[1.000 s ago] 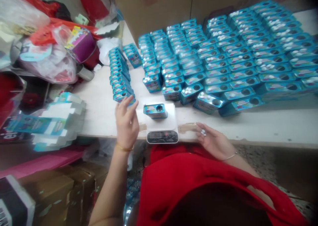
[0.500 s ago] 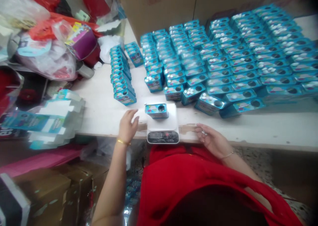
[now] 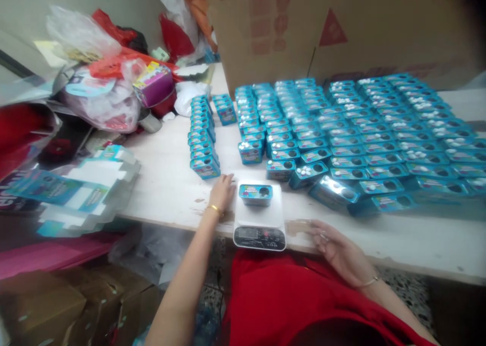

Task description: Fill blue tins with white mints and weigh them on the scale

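Note:
A white scale (image 3: 279,206) with a black panel stands at the table's front edge. On its plate sits one blue box (image 3: 255,195) with a dark round hole in its top. My left hand (image 3: 222,193) is just left of the scale, fingers stretched forward and nothing visible in them. Over the table edge to the right, my right hand (image 3: 337,247) has its fingers curled together around something small and whitish, too blurred to name. Rows of similar blue boxes (image 3: 345,162) fill the right side, many with white pieces on top. A shorter row (image 3: 205,167) stands behind my left hand.
Flattened blue and white cartons (image 3: 89,194) lie on the table's left part. Behind them are plastic bags (image 3: 110,103) and a purple box (image 3: 155,87). A large cardboard box (image 3: 304,32) stands behind the rows. Brown boxes (image 3: 41,300) sit below at the left.
The view has tilted up, so things appear lower. My left hand has moved forward and closer to the scale's left side. The blue box remains on the plate.

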### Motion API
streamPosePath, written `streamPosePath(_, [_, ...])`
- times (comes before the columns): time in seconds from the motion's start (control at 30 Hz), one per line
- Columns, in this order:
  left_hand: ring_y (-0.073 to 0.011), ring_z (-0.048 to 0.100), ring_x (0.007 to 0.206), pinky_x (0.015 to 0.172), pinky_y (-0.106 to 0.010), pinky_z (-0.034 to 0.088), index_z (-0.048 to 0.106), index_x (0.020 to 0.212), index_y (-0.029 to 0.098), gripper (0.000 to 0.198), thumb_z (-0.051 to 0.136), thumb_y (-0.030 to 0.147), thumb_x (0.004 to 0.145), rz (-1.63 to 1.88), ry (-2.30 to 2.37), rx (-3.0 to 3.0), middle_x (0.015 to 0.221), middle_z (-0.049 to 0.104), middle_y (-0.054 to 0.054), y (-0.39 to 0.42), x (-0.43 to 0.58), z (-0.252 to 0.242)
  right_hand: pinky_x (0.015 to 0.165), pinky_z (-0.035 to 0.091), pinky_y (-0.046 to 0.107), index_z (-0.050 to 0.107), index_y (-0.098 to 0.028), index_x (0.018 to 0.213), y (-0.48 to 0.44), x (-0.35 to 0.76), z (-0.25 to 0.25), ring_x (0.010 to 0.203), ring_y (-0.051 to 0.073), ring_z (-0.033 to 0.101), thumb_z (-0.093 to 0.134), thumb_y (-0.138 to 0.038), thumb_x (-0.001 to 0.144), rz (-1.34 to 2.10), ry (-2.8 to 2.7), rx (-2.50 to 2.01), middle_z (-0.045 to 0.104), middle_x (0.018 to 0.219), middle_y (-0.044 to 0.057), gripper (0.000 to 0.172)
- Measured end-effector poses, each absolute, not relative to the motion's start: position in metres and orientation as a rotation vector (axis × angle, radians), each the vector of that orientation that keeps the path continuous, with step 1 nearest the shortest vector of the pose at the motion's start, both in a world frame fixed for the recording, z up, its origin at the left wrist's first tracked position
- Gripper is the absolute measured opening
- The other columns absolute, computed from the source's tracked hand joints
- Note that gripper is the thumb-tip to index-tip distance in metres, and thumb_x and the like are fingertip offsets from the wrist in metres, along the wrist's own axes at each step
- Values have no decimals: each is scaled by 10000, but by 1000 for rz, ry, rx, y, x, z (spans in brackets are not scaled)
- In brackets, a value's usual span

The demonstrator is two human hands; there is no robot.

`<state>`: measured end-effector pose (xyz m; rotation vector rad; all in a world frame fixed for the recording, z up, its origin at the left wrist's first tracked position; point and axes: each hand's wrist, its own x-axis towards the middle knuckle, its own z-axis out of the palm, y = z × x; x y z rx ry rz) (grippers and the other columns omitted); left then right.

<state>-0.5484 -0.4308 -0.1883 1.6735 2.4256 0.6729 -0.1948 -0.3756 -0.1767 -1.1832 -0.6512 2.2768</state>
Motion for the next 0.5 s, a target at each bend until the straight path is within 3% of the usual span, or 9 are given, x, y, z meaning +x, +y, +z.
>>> streamPosePath(0.17, [-196, 557, 805, 757, -320, 454, 596, 838, 157, 109, 492, 133, 860, 806, 2469, 1636, 862, 571, -76, -414, -555, -171, 422, 418, 166, 660, -170, 935, -374, -209, -146, 523, 71, 485, 771, -291, 716, 2275, -843, -1215, 619, 713, 20, 274])
streamPosePath(0.33, [-163, 553, 818, 761, -300, 445, 595, 946, 173, 124, 507, 257, 917, 1257, 2290, 1818, 867, 607, -38, -433, -518, -95, 363, 193, 180, 625, -170, 847, -362, -244, -100, 412, 43, 284, 680, -462, 792, 2189, -1221, -1074, 422, 510, -59, 302])
streamPosePath(0.5, [-175, 558, 845, 775, -336, 432, 651, 971, 198, 147, 537, 266, 909, 1016, 1933, 2215, 882, 633, -45, -436, -477, -61, 396, 155, 192, 621, -164, 819, -349, -276, -71, 417, 40, 250, 664, -455, 801, 2188, -1323, -879, 354, 484, -81, 295])
